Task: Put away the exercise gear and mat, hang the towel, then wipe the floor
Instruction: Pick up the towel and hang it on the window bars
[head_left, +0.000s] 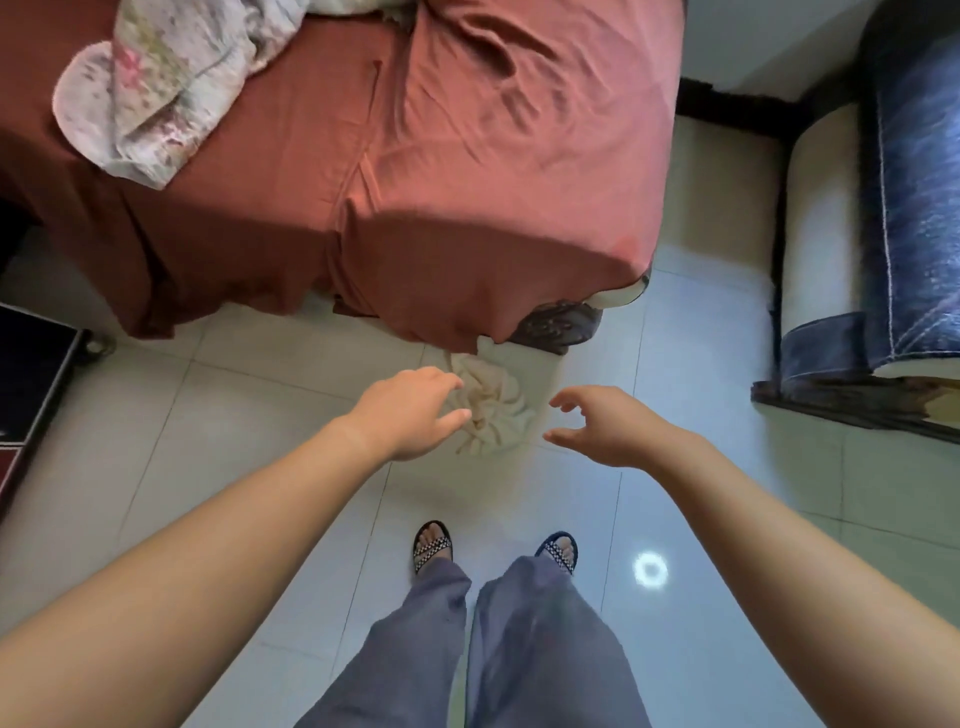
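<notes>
A crumpled cream towel (493, 410) lies on the pale tiled floor (218, 431) just in front of the bed's corner. My left hand (410, 410) hovers over the towel's left side, fingers relaxed and spread, holding nothing. My right hand (602, 426) is held out to the right of the towel, fingers loosely curved and apart, also holding nothing. Both arms stretch forward from the bottom of the view. No mat or exercise gear shows.
A bed (415, 171) with a rust-red sheet fills the upper part, with a floral blanket (150, 93) on it. A dark blue upholstered seat (904, 208) stands at the right. A dark rug (31, 374) lies at the left edge. My sandalled feet (431, 545) stand below the towel.
</notes>
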